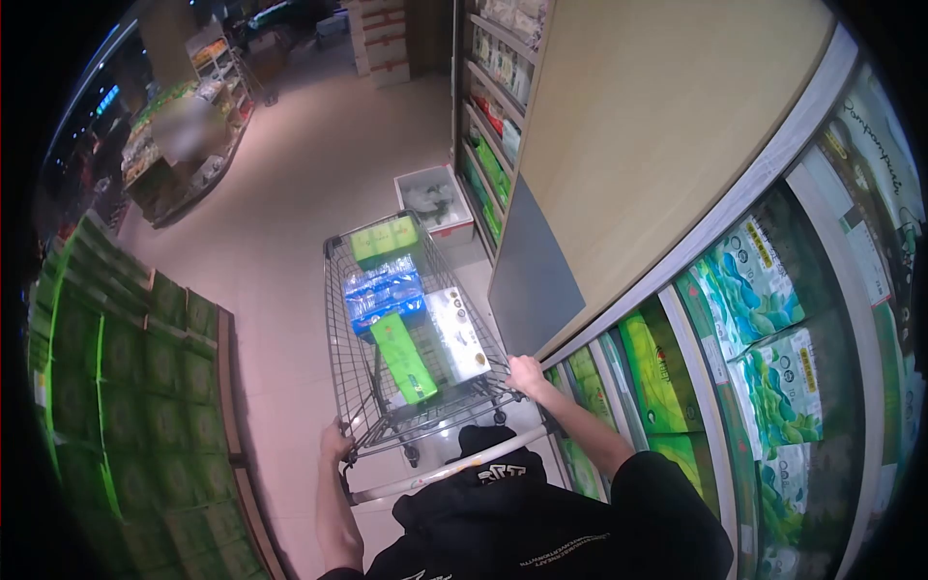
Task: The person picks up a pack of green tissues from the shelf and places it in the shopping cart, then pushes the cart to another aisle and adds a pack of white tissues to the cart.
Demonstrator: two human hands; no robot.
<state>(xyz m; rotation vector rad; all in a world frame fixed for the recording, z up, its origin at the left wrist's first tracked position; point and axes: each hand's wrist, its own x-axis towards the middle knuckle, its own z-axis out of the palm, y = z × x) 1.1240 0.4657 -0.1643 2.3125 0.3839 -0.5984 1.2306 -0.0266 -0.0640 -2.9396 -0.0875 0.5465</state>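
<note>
Cart (pixel 352 367): left hand (pixel 335 442) grips it at seven o'clock, right hand (pixel 527 375) at four; swerving toward three could scrape knuckles against shelf (pixel 694 356).

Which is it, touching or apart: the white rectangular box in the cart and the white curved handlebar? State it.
Apart. The head view shows a clear gap between the white box and the curved handlebar.

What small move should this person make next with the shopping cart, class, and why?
Probably angle the shopping cart slightly left. Its front right corner appears close to the white box, though whether they touch is unclear, and bare floor shows ahead on the left. The left hand and right hand grip its sides, so steering seems easy.
</note>
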